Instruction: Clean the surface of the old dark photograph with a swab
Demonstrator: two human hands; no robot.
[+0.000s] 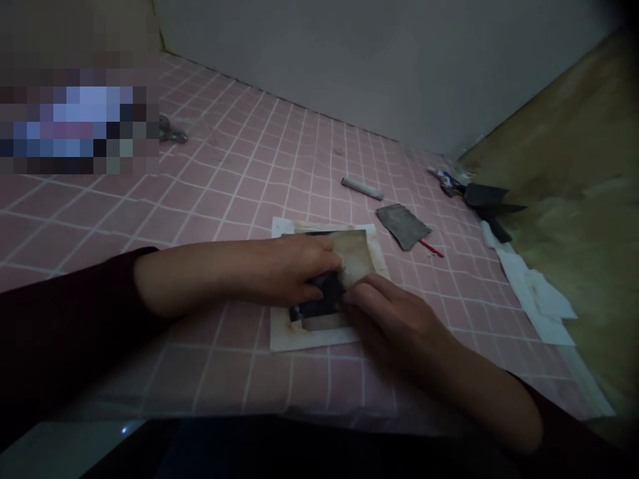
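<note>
A dark and pale picture sheet (357, 249), like an old photograph, lies on a white stained paper (282, 339) near the table's front. My left hand (294, 266) rests flat across the sheet's left and middle part, its thumb apart from the other fingers. From the right, my right hand (394, 313) reaches over the sheet's edge with its fingers pressed together at the dark area. Whatever sits between those fingertips is hidden. The two hands nearly meet over the sheet.
Beyond the sheet lie a grey, rough-edged piece (404, 226), a thin red stick (432, 249) and a grey rod (362, 188). Dark-bladed tools (484, 196) and white paper scraps (544, 303) line the right edge. A pink checked cloth (224, 186) covers the table, against a wall.
</note>
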